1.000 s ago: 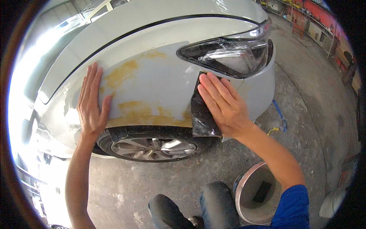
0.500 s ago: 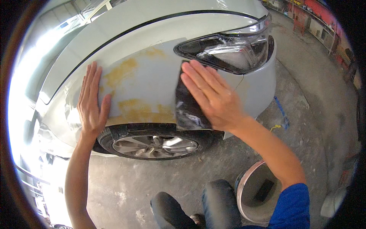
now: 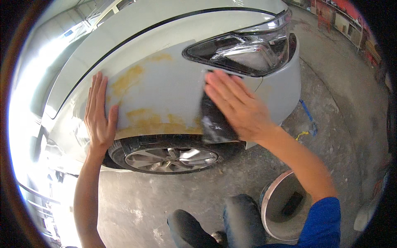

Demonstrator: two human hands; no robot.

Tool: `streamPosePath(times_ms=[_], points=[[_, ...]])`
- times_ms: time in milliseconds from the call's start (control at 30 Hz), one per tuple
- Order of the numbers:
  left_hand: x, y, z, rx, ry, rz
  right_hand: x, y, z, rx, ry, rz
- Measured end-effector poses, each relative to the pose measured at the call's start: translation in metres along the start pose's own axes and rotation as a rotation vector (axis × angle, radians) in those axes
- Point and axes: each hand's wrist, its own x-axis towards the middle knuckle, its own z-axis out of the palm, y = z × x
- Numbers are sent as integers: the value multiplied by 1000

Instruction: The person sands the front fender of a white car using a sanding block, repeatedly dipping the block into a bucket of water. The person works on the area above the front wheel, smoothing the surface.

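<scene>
A white car's front fender fills the middle, its grey area marked with yellowish-brown patches. My left hand lies flat on the fender's left side, fingers extended, holding nothing. Below the headlight, my right hand presses a black sheet of sandpaper against the panel. Its fingers stretch over the sheet's upper right part and blur slightly with motion. The sheet's lower edge reaches the wheel arch, above the tyre and silver rim.
A round bucket with a dark block in it stands by my right knee. Blue tape and a yellow scrap lie on the concrete floor. Shelving lines the far right wall.
My right hand and the sandpaper have slid right along the fender, further from the headlight's pointed end. My left hand stays at nearly the same place on the panel.
</scene>
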Motion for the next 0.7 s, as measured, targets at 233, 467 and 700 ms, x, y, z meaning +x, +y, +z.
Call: streamPosePath(times_ms=[233, 467, 700], points=[[0, -1, 2, -7, -9, 26, 31, -22, 0, 164, 111, 79], [4, 7, 0, -24, -2, 24, 4, -16, -16, 1, -15, 100], [4, 7, -3, -29, -9, 13, 33, -27, -7, 101, 41, 97]])
